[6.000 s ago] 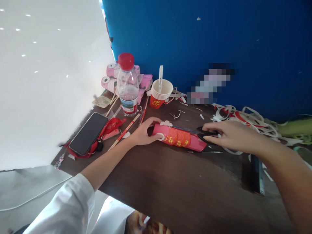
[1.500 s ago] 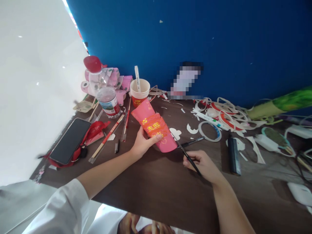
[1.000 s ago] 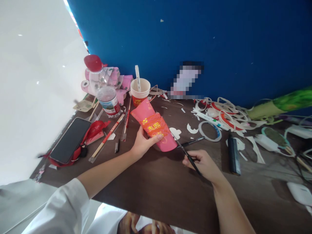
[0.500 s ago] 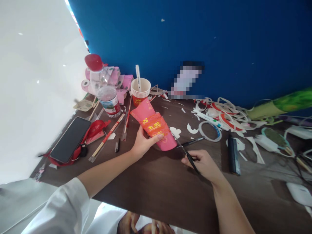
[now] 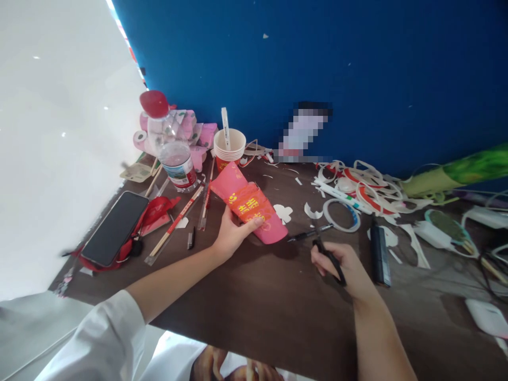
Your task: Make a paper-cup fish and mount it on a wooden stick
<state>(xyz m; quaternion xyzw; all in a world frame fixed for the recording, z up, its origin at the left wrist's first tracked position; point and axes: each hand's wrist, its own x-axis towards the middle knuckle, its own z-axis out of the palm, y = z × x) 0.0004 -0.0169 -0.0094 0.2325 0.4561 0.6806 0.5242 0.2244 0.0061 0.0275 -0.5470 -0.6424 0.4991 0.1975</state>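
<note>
My left hand is closed round the lower side of a pink-and-red paper piece with gold characters, its thumb pressed on the front. The piece is held tilted above the table, curved like the wall of a paper cup. To the right, my right hand grips black-handled scissors, apart from the paper. Their blades point away and are hard to make out. Between the hands lies a black pen. Just behind the paper piece is a white flower-shaped cutout.
Stacked paper cups hold a white marker behind the paper piece. A bottle and a phone are at left. Tape roll, a dark marker and tangled paper strips lie right. A blue partition stands behind.
My right hand has moved right with the scissors, drawing the blades away from the paper piece's edge. My left hand and the paper have barely shifted.
</note>
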